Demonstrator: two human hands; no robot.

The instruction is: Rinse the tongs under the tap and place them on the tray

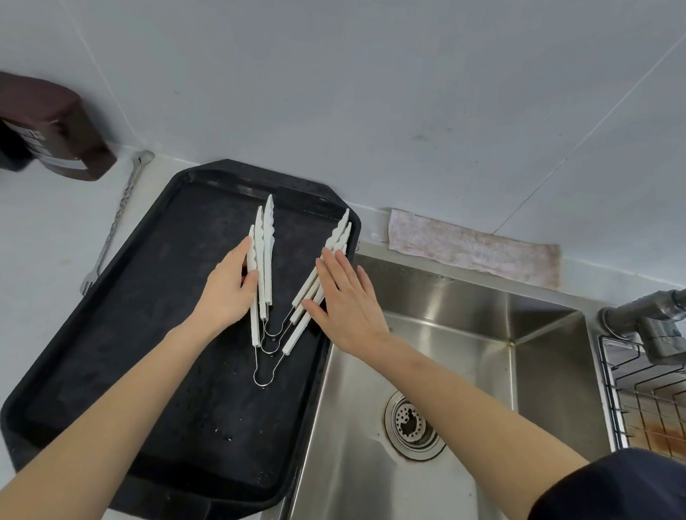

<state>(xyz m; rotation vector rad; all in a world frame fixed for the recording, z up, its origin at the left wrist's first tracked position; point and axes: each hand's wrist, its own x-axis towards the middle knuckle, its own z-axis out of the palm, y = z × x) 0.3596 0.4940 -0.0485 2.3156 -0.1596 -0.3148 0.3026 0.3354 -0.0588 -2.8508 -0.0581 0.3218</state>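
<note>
Three white tongs point(268, 255) with wire spring loops lie nested in a V on the black tray point(98, 365), tips pointing to the wall. My left hand point(229, 289) curls around the left arms of the tongs, fingers on the white plastic. My right hand point(345, 300) lies flat, fingers spread, against the right arms near the tray's right rim. The tap point(651, 315) stands at the far right, away from both hands; no water is visible.
A steel sink point(466, 388) with a drain strainer point(411, 422) adjoins the tray on the right. A wire rack point(654, 399) sits by the tap. A pinkish cloth point(474, 249) lies behind the sink. A metal fork point(117, 222) and a brown container point(48, 121) are at the left.
</note>
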